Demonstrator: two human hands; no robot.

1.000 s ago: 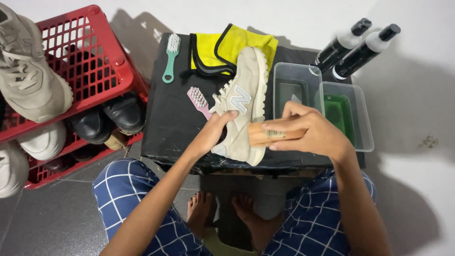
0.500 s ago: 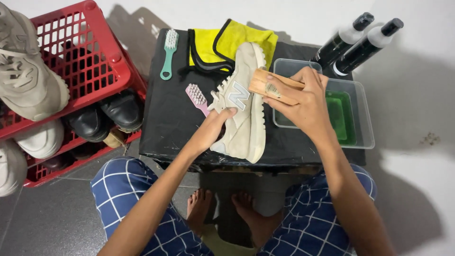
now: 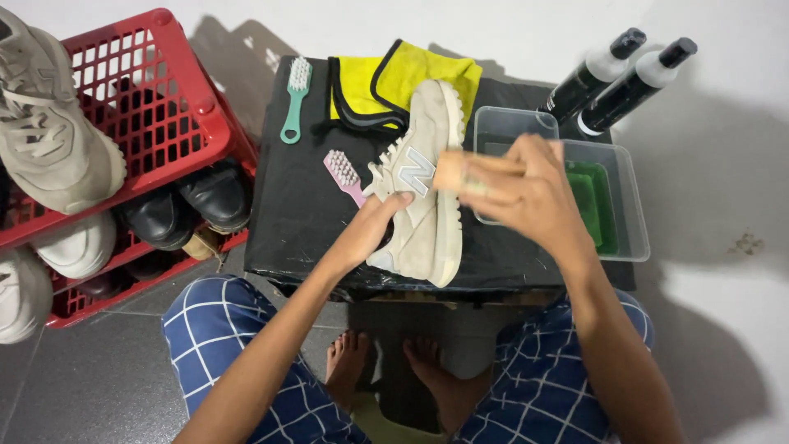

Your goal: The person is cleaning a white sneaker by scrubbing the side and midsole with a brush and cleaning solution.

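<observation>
Your left hand (image 3: 371,226) grips the beige shoe (image 3: 423,185), fingers curled over its upper near the laces, steadying it on its side on the black table (image 3: 300,210). The shoe lies lengthwise, toe toward the yellow cloth (image 3: 386,82) at the far edge, heel near you, sole facing right. Your right hand (image 3: 526,193) is clenched around a wooden brush (image 3: 460,173), whose blunt end meets the shoe's side by the sole; the hand is motion-blurred, so the bristles cannot be made out. Just behind and under that hand sit two clear tubs (image 3: 620,222), the right one holding something green. Two black bottles (image 3: 612,78) with caps lean together beyond the tubs, at the table's far right corner. A pink brush (image 3: 343,174) lies just left of the shoe, bristles up, close to your left fingertips. A teal brush (image 3: 294,99) lies farther back, beside the cloth. To the left of the table stands a red crate (image 3: 156,107), with a grey sneaker (image 3: 49,140) on top and black shoes (image 3: 193,205) lower down.
</observation>
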